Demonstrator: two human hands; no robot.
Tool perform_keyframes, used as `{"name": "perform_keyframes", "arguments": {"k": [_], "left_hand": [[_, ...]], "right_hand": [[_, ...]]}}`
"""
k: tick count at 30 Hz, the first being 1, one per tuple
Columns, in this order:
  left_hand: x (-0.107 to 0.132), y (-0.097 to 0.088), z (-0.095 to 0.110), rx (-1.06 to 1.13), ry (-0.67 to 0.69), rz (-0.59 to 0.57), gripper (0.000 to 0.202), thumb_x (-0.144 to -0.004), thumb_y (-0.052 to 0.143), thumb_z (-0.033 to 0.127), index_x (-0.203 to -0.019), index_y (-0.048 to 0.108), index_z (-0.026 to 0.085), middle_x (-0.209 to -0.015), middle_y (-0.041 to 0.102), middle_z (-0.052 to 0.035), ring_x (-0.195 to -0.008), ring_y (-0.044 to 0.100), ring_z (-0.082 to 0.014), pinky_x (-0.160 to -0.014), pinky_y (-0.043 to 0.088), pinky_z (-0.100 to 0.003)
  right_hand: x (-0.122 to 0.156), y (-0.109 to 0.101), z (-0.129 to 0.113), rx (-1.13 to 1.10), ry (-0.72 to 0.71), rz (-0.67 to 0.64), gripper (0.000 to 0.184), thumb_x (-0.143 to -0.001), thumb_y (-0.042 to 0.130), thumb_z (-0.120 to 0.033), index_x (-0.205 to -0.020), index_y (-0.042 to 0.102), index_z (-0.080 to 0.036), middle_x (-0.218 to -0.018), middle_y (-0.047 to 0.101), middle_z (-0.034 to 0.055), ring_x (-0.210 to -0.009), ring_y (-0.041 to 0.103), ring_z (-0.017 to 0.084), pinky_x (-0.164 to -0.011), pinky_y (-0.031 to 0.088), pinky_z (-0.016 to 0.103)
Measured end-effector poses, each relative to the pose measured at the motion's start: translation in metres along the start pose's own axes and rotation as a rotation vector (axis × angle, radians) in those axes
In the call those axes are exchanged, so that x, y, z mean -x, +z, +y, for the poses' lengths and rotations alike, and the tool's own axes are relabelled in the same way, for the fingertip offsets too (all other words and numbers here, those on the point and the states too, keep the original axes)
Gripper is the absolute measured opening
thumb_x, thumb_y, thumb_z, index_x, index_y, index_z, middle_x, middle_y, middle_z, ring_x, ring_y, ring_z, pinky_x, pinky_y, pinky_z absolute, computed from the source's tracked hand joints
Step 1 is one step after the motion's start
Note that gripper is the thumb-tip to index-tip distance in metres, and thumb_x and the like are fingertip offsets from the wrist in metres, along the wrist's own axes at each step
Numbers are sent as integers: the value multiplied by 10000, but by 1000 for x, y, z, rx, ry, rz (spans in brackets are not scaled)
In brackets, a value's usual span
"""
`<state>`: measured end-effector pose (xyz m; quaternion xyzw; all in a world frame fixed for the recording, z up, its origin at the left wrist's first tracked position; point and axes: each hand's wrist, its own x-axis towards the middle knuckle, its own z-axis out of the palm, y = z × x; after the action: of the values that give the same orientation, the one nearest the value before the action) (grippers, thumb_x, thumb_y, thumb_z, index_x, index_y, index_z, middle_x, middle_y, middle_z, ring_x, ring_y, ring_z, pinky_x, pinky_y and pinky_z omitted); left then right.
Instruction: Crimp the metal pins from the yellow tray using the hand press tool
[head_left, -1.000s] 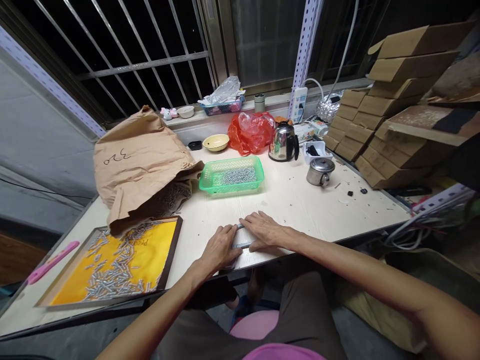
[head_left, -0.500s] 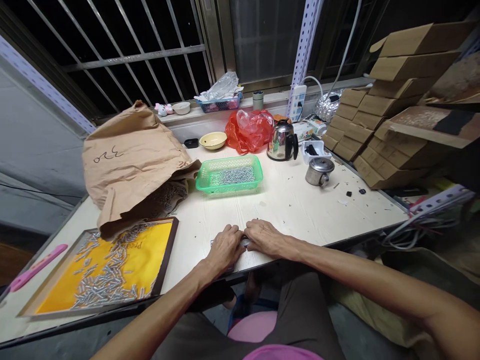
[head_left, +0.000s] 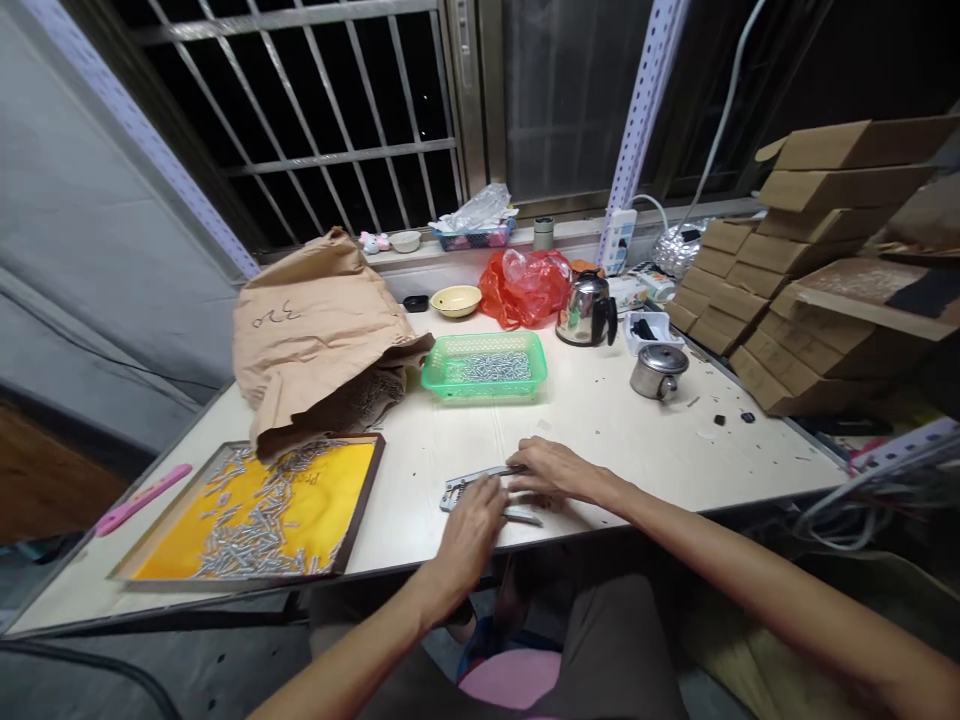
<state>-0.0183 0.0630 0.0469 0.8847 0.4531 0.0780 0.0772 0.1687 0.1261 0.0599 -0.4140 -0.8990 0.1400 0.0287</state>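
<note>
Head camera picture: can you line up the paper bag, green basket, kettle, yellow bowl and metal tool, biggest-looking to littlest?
1. Paper bag
2. Green basket
3. Kettle
4. Yellow bowl
Somewhere below the basket, unsure: metal tool. It's nearer the camera, and the left hand covers part of it.

A grey metal hand tool (head_left: 454,493) is laid on the table (head_left: 600,425) near its front edge. Its head, fitted with a small dark coil, is turned to the left; its two handles are spread apart toward the right. Its middle is partly hidden.
</note>
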Motion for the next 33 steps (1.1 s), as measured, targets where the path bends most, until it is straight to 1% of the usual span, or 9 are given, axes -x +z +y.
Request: {"name": "perform_keyframes", "arguments": {"k": [4,7,11,14,17,23,29,31,33], "left_hand": [[16,19,20,92,-16,67,295,-892,402,152,-1151,533,207,-1262,553,-70,-1222,460,-228,-1045,373,-442],[17,22,28,145,-49,105,262,-900,404,175,-1110,554,211,-1178,608,-67,-1137,534,-205,-1053,365,-441],[20,23,29,150,-46,134,306,-901,414,196,-1191,512,192,-1252,562,-91,-1213,477,-228,-1064,350,-455],[28,29,31,151,-20,163,418,-875,491,249,-1285,436,189,-1339,482,-113,-1276,398,-281,-1051,345,-501],[35,37,36,171,-36,150,463,-818,591,321,-1251,474,203,-1274,532,-115,-1203,462,-321,-990,392,-517],[43,45,40,224,-48,101,480,-808,600,375,-1253,476,245,-1238,566,-95,-1144,514,-320,-946,431,-482],[48,47,38,300,-2,121,634,-840,526,460,-1386,307,223,-1342,484,-111,-1233,443,-306,-1015,386,-456],[46,45,38,296,4,155,626,-835,518,492,-1376,318,250,-1364,461,-95,-1264,409,-296,-1041,362,-444],[43,43,38,279,16,185,621,-827,508,529,-1359,339,258,-1394,426,-92,-1304,353,-293,-1072,321,-450]], "right_hand": [[-12,1,6,107,51,46,138,-871,541,-254,-869,649,-169,-918,620,73,-903,537,193,-769,352,286],[-26,-5,7,156,65,68,137,-876,531,-238,-872,643,-159,-943,622,87,-937,523,208,-812,336,318],[-37,-11,-12,203,69,84,142,-872,516,-211,-865,647,-156,-928,615,105,-946,507,223,-813,336,345],[-36,-8,-44,194,-127,58,142,-868,515,-221,-896,654,-208,-932,608,71,-915,496,208,-759,356,320],[-35,-1,-74,180,-361,13,122,-857,537,-245,-847,658,-243,-879,604,36,-877,486,201,-694,365,304],[-41,9,-99,302,-565,-16,96,-826,554,-185,-773,633,-199,-849,589,53,-855,497,216,-695,384,331],[-48,29,-104,147,-460,31,137,-814,504,-106,-795,613,-186,-858,610,63,-827,552,203,-749,414,334],[-52,20,-105,-23,-402,104,135,-835,480,-131,-827,602,-187,-833,616,43,-770,566,174,-718,431,300],[-54,-3,-103,-207,-361,287,133,-852,452,-159,-853,582,-187,-812,613,27,-719,566,147,-675,440,264]]}}
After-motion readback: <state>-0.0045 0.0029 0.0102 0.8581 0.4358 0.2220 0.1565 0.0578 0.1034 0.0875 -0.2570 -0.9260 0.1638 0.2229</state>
